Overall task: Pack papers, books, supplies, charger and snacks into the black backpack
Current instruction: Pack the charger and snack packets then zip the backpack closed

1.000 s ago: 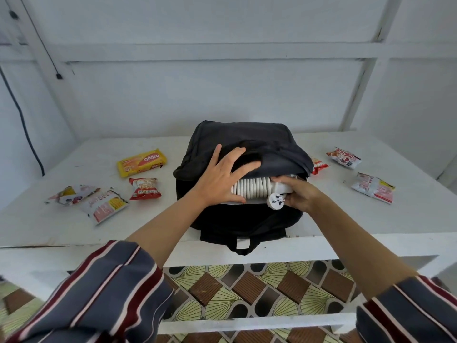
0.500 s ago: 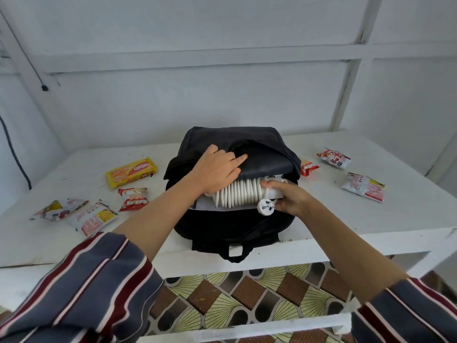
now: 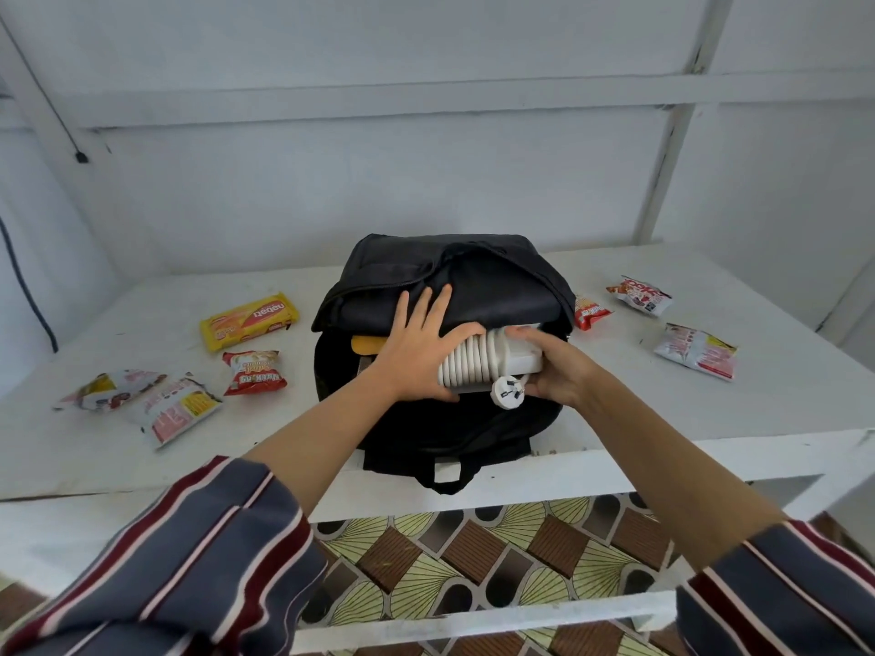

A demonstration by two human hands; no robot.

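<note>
The black backpack (image 3: 478,286) lies on the white table (image 3: 710,419) with its mouth open towards me. A white charger with its cord wound round it (image 3: 483,364) sits in that opening, its round plug (image 3: 507,394) dangling at the front. My right hand (image 3: 551,366) grips the charger from the right. My left hand (image 3: 419,345) lies with straight fingers on the bag's top flap, its thumb against the coiled cord. A yellow edge (image 3: 369,344) shows inside the bag.
Snack packets lie on the table: a yellow wafer pack (image 3: 248,319), a red packet (image 3: 254,371) and two white ones (image 3: 182,409) on the left, a small red one (image 3: 589,311) and two more (image 3: 696,355) on the right. Patterned floor tiles show below the table edge.
My left hand has gone from curled over the flap edge to fingers spread flat on it. The charger sits a little further to the right in the opening, still in my right hand.
</note>
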